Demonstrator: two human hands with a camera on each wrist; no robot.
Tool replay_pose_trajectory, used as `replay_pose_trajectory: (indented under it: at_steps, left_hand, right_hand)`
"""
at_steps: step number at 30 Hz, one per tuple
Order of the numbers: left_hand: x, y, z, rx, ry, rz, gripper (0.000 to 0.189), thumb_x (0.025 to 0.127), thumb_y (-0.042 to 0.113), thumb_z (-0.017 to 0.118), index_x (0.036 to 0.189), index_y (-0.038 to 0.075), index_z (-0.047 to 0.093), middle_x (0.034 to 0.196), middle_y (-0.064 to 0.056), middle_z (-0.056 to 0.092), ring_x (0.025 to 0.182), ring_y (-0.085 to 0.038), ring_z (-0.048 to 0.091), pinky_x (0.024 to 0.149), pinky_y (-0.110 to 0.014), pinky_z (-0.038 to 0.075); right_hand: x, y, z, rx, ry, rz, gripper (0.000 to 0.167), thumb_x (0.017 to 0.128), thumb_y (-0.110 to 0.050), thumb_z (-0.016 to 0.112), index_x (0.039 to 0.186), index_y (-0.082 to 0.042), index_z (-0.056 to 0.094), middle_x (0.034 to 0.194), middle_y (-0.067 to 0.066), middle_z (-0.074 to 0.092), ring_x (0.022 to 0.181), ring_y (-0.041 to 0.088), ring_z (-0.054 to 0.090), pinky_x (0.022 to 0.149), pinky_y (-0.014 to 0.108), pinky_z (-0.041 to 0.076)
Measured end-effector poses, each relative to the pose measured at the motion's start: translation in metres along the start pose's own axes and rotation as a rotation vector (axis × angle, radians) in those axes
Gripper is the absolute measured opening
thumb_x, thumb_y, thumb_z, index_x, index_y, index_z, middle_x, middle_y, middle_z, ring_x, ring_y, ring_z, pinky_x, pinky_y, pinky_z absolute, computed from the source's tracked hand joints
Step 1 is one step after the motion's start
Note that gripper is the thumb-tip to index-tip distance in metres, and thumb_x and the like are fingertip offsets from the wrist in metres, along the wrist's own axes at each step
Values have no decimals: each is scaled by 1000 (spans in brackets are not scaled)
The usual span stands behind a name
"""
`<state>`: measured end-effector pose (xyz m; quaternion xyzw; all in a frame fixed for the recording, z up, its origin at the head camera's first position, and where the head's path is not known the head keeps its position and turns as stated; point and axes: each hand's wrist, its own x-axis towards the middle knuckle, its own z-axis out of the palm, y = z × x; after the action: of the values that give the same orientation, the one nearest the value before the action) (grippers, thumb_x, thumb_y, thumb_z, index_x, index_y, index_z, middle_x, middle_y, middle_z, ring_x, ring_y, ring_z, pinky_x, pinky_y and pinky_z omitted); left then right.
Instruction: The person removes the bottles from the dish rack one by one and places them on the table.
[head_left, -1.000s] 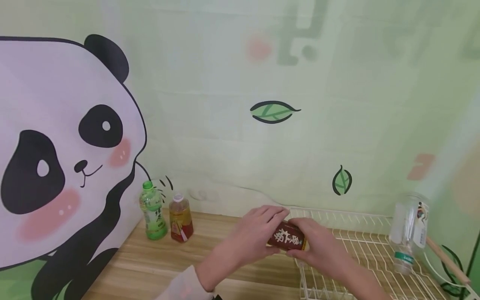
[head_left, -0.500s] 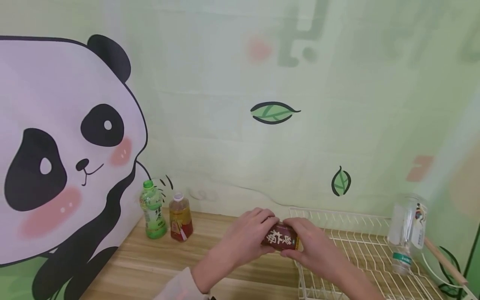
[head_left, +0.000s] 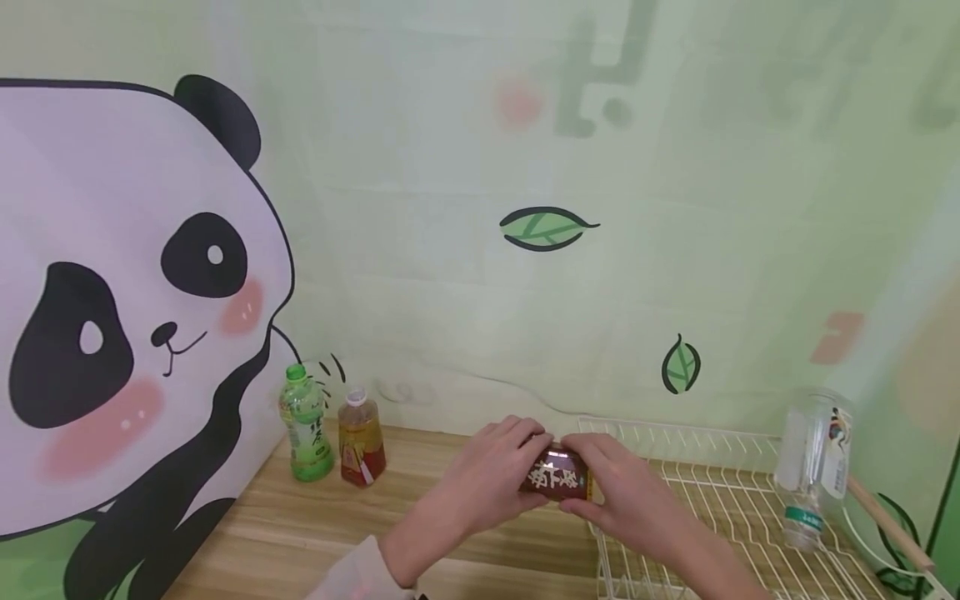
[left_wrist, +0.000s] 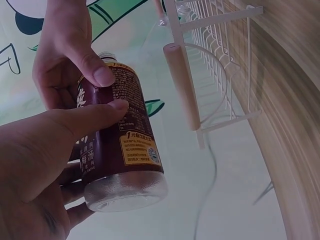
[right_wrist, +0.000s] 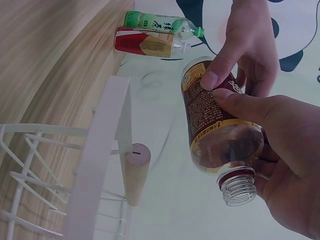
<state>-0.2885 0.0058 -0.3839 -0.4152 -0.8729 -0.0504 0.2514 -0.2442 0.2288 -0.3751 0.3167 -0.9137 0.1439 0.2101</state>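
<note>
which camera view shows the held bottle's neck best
The right wrist view: the bottle shows its threaded neck there uncapped and uncovered. The left wrist view shows only part of it, farther away; in the head view it is hidden.

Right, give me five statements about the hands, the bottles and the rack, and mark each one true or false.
1. The left hand and the right hand both hold the dark-labelled bottle. True.
2. The dark-labelled bottle has its cap on. False: its threaded neck is bare.
3. In the head view, the green bottle stands to the left of the red-and-yellow bottle. True.
4. The left hand is the one nearer the neck. False: the right hand is; the left is nearer the base.
5. The green bottle stands in the rack. False: it stands on the wooden tabletop.
</note>
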Motion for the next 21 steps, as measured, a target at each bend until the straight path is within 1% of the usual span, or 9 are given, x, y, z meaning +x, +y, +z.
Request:
replay_pose_trajectory:
  at_steps: [3, 7, 11, 14, 18, 21]
  left_hand:
    - [-1, -1, 0, -10, -2, -9, 71, 84, 49, 89, 139, 10, 65, 133, 1, 65, 121, -15, 60, 103, -32, 54]
    - [-3, -5, -1, -14, 0, -20, 72, 85, 46, 89, 140, 8, 64, 135, -1, 63, 122, -17, 60, 104, -33, 55]
    - [-6, -16, 0, -50, -5, -58, 72, 86, 43, 90, 142, 7, 62, 135, -3, 61, 124, -20, 59, 105, -37, 54]
    - [-11, -30, 3, -103, 4, -112, 74, 86, 40, 90, 144, 6, 60, 136, -5, 60, 125, -22, 58, 106, -41, 54]
    - [-21, -51, 8, -172, 30, -220, 76, 86, 39, 90, 147, 8, 57, 138, -7, 60, 125, -26, 57, 105, -44, 54]
    - [-30, -64, 16, -238, 58, -313, 77, 86, 38, 91, 148, 9, 57, 139, -7, 59, 124, -27, 57, 101, -46, 56]
  right_hand:
    - [1, -1, -1, -26, 3, -10, 71, 81, -24, 95, 139, -3, 60, 134, 9, 65, 117, 24, 67, 96, 42, 61]
    - [-1, -2, -8, -62, 4, -3, 83, 80, -31, 95, 146, 1, 55, 142, 15, 61, 127, 31, 63, 102, 46, 58]
    - [-7, 0, -22, -82, 33, 2, 94, 80, -35, 95, 153, 1, 48, 150, 18, 56, 134, 37, 58, 104, 51, 56]
    - [-12, 7, -34, -85, 60, 23, 96, 81, -36, 94, 156, 0, 45, 152, 18, 54, 136, 39, 56, 104, 55, 55]
    - [-20, 20, -48, -54, 81, 92, 95, 84, -35, 92, 157, -1, 43, 153, 20, 53, 136, 43, 54, 104, 62, 53]
    - [-29, 32, -57, -20, 89, 150, 93, 85, -35, 91, 157, -1, 42, 153, 21, 52, 136, 46, 52, 102, 66, 52]
